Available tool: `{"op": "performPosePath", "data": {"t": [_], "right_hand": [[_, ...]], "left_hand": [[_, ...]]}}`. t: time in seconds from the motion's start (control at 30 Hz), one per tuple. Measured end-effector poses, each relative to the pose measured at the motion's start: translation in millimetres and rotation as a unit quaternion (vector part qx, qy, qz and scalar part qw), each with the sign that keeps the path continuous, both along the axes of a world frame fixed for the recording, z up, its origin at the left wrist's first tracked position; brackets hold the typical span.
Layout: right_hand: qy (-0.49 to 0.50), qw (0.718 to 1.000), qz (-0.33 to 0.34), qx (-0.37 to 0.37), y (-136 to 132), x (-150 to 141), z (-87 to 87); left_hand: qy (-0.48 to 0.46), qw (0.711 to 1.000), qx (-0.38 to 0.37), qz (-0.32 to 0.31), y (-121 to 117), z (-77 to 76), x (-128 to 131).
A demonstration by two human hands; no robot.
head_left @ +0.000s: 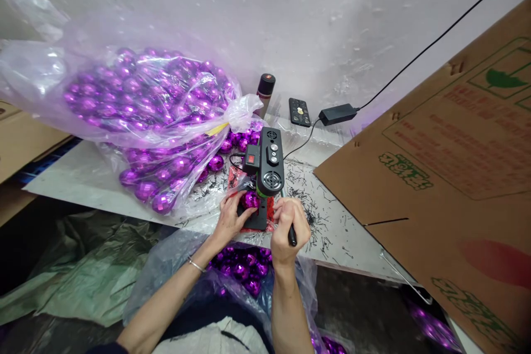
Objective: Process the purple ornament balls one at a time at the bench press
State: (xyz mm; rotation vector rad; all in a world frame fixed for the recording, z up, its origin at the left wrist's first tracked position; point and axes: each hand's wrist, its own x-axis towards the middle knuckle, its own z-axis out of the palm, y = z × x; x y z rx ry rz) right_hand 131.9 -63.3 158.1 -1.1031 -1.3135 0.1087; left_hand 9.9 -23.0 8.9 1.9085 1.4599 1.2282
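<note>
My left hand (232,213) holds a shiny purple faceted ball (250,199) between thumb and fingers, under the head of a small black bench machine (271,160). The machine has a red switch, silver buttons and round vents, and stands on a dark base plate (258,220). To the right of the base, my right hand (291,227) is closed in a fist round a black handle (292,237). Only the handle's lower end shows; whether it belongs to the machine I cannot tell.
A tied clear bag (157,99) of purple balls fills the table's left. Behind stand a dark bottle (266,87), a phone (299,112) and a power adapter (338,114). Black scraps (309,199) litter the tabletop. A large carton (448,177) borders the right; an open bag (244,271) of balls lies below.
</note>
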Motion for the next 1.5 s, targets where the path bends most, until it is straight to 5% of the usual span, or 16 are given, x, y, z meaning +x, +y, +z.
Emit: {"op": "performPosePath", "data": {"t": [0.13,0.4,0.87,1.5], "right_hand": [[-0.009,1.000,-0.004,0.003,0,1,-0.7],[-0.025,0.999,-0.023,0.017,-1,1,-11.7],[-0.030,0.998,-0.015,0.057,3,8,-74.6],[-0.064,0.994,-0.034,0.086,9,9,-86.6]], "left_hand": [[0.023,0.998,0.050,-0.033,2,-1.0,1],[-0.046,0.997,0.011,-0.064,4,-7.2,-2],[-0.071,0.994,-0.036,-0.071,3,-5.3,-3],[-0.069,0.995,-0.005,-0.071,5,-5.1,1]]}}
